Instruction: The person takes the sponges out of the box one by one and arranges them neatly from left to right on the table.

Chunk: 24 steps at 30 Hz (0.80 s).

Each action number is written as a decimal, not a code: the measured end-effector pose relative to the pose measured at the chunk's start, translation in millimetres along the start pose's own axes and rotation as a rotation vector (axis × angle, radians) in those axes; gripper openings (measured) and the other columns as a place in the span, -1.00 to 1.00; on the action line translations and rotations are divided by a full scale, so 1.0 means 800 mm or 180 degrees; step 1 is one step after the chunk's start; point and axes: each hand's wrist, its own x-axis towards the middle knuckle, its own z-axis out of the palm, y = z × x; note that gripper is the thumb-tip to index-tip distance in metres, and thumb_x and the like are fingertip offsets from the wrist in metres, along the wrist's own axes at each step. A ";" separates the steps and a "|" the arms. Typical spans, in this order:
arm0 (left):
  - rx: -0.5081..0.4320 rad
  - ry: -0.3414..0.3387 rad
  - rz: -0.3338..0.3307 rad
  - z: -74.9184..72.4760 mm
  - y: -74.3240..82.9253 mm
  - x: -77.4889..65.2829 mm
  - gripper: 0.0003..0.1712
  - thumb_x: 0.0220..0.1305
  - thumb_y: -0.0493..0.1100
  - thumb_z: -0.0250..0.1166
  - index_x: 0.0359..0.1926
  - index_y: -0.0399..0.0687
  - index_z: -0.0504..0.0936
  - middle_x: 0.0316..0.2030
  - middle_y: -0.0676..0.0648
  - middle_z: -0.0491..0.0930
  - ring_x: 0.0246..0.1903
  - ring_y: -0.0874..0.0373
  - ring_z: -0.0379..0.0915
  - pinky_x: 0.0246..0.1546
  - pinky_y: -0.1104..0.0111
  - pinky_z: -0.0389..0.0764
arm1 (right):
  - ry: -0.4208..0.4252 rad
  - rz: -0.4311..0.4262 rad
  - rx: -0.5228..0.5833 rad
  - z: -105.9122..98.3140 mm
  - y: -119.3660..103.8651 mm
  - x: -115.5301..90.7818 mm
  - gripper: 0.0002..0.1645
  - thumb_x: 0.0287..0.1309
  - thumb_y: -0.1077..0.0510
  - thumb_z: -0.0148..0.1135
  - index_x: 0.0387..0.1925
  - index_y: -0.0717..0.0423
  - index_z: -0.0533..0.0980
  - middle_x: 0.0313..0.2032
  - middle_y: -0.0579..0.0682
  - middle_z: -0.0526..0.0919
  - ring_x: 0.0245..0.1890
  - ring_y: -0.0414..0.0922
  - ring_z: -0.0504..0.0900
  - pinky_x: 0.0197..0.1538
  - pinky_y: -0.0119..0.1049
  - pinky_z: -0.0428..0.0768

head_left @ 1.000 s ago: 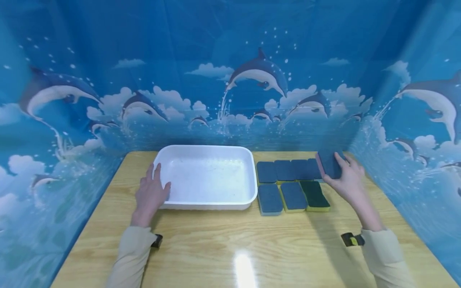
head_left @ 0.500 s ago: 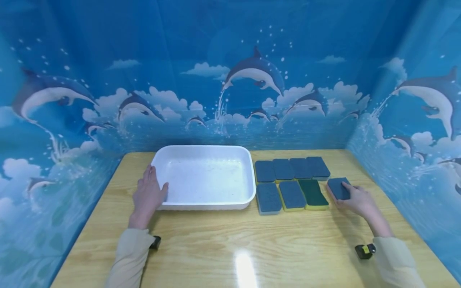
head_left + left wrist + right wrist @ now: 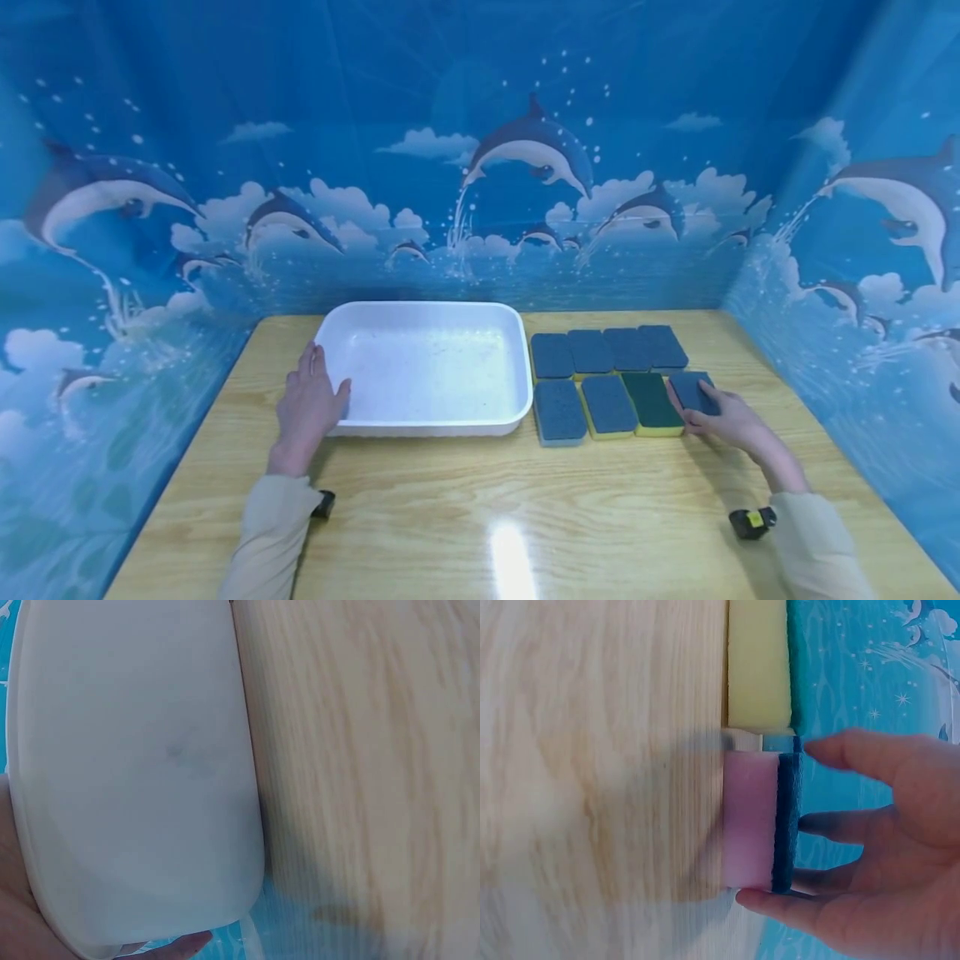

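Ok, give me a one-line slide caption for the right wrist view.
Right hand holds a pink-bodied, dark-topped sponge on the wooden table, beside a yellow sponge.

Two bare hands, the left hand (image 3: 307,408) and the right hand (image 3: 731,421), each come out of a long, loose sleeve of pale beige cloth that ends at the wrist. Under each wrist sits a small black device; the one by the right wrist has a yellow patch.
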 end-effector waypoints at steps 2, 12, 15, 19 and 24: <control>0.0006 0.0003 -0.0006 0.000 0.000 0.000 -0.09 0.51 0.00 0.07 0.56 -0.42 -0.16 0.57 -0.37 -0.28 0.33 -0.45 0.11 -0.07 -0.23 0.55 | -0.0009 -0.0100 0.0124 0.003 -0.001 0.001 0.01 0.51 -0.04 0.06 0.51 0.49 -0.25 0.39 0.72 -0.22 0.37 0.63 -0.14 0.33 0.49 0.08; 0.0031 -0.0011 -0.0033 0.000 0.000 -0.001 -0.08 0.50 0.00 0.08 0.56 -0.42 -0.16 0.57 -0.37 -0.27 0.33 -0.46 0.10 -0.03 -0.23 0.54 | 0.0122 -0.0108 0.0102 0.013 -0.008 0.006 -0.18 0.54 0.12 -0.06 0.53 0.43 -0.17 0.39 0.72 -0.17 0.38 0.61 -0.11 0.34 0.48 0.07; 0.0013 -0.0015 -0.0041 -0.001 0.000 -0.001 -0.08 0.50 0.00 0.08 0.56 -0.42 -0.17 0.57 -0.37 -0.27 0.35 -0.47 0.09 -0.01 -0.25 0.53 | 0.0153 -0.0122 0.0151 0.016 -0.009 0.007 -0.18 0.53 0.11 -0.05 0.54 0.41 -0.17 0.39 0.72 -0.17 0.37 0.62 -0.10 0.34 0.49 0.06; -0.0023 -0.0012 -0.0040 -0.001 -0.001 -0.001 -0.10 0.51 0.00 0.08 0.57 -0.39 -0.15 0.57 -0.38 -0.27 0.37 -0.47 0.06 0.03 -0.28 0.49 | 0.0139 -0.0192 0.0246 0.020 -0.010 0.008 -0.15 0.52 0.10 -0.01 0.54 0.41 -0.17 0.40 0.71 -0.18 0.38 0.61 -0.10 0.34 0.47 0.08; -0.0100 0.0006 -0.0010 0.000 -0.003 0.000 -0.12 0.52 -0.01 0.06 0.58 -0.36 -0.14 0.57 -0.38 -0.27 0.39 -0.48 0.02 0.08 -0.33 0.44 | 0.0174 -0.0184 0.0214 0.024 -0.012 0.009 -0.12 0.54 0.03 -0.02 0.54 0.41 -0.20 0.40 0.71 -0.21 0.38 0.62 -0.10 0.33 0.48 0.09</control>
